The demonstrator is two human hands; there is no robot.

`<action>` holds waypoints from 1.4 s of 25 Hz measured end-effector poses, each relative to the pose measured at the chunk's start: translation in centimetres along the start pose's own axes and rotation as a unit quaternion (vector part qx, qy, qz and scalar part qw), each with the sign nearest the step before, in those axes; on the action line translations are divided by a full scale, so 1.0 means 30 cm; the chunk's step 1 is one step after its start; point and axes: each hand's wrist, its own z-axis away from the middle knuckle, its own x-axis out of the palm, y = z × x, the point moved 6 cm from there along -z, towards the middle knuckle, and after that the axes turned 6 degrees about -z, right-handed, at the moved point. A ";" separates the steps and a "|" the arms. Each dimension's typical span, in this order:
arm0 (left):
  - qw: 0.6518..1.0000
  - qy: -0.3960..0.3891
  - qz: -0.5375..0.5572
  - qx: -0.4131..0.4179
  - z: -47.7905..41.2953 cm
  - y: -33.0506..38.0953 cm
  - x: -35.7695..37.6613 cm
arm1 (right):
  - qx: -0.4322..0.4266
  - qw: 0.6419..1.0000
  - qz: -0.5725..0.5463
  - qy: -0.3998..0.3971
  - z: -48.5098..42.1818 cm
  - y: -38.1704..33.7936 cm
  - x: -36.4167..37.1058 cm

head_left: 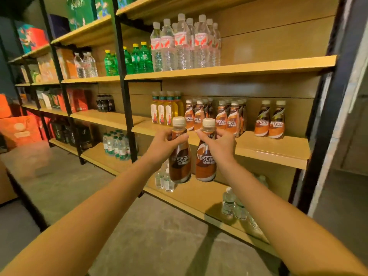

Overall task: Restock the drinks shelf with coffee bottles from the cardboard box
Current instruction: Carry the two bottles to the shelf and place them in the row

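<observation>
The drinks shelf [274,145] is a wooden board on a black metal rack. On it stand yellow drink bottles [166,109] at the left, then two groups of coffee bottles [217,116] in rows, and a pair of coffee bottles [269,121] apart at the right. The board above carries clear water bottles [185,42] and green bottles [137,58]. The lowest board holds small water bottles [232,204].

The left hand [165,145] is closed around the neck of a dark coffee bottle [180,160], held upright in front of the shelf edge. The right hand [220,145] grips the neck of a lighter brown coffee bottle [206,158], just beside the first one. The cardboard box is not visible.
</observation>
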 end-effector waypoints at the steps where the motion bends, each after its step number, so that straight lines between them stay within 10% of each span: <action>1: 1.000 -0.020 0.009 0.010 -0.044 -0.014 0.032 | -0.007 1.000 0.011 0.019 -0.029 0.005 -0.023; 18: 0.972 -0.177 0.144 0.049 -0.700 0.083 0.715 | -0.004 0.959 0.107 0.264 -0.594 0.163 -0.528; 35: 0.940 -0.281 0.157 0.111 -0.851 -0.032 0.932 | 0.052 0.954 0.170 0.243 -0.683 0.289 -0.582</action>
